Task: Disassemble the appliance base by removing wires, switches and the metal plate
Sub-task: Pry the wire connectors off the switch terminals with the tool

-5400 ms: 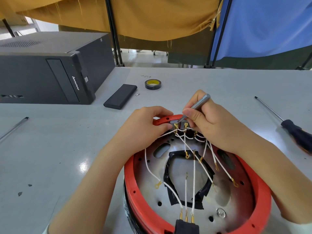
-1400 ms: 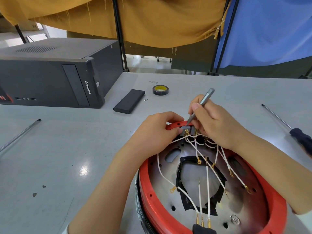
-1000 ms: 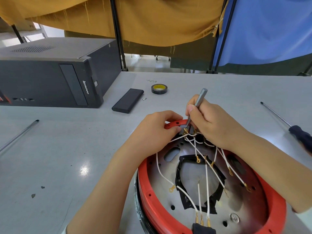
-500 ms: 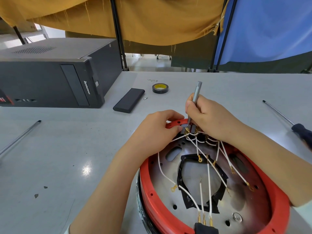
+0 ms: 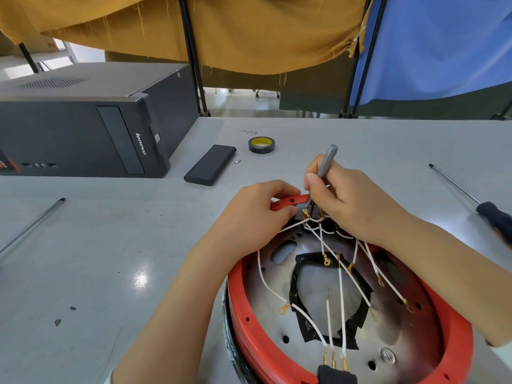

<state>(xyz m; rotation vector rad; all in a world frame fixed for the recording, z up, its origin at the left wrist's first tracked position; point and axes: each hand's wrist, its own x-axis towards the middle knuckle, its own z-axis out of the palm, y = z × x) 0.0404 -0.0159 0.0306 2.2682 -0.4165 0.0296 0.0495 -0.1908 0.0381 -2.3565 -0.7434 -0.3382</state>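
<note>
The round appliance base with a red rim [image 5: 255, 328] lies upside down at the table's near edge. Inside it is a metal plate [image 5: 393, 328] with a black-taped opening. Several white wires [image 5: 339, 284] with brass terminals run from a black switch [image 5: 336, 374] at the near rim to a small switch block [image 5: 304, 213] at the far rim. My left hand [image 5: 257, 214] pinches that block against the rim. My right hand [image 5: 349, 200] grips a thin grey screwdriver [image 5: 325, 164], its tip down on the block's brass terminals.
A black computer case [image 5: 83, 128] stands at the far left. A black rectangular box [image 5: 210, 164], a tiny screw [image 5: 237, 162] and a roll of tape [image 5: 260, 144] lie beyond the base. A long screwdriver [image 5: 471, 198] lies to the right, a thin rod [image 5: 30, 225] to the left.
The grey screwdriver in my right hand has swung from leaning right to more upright, its tip staying on the switch terminals. My left hand keeps its hold at the rim.
</note>
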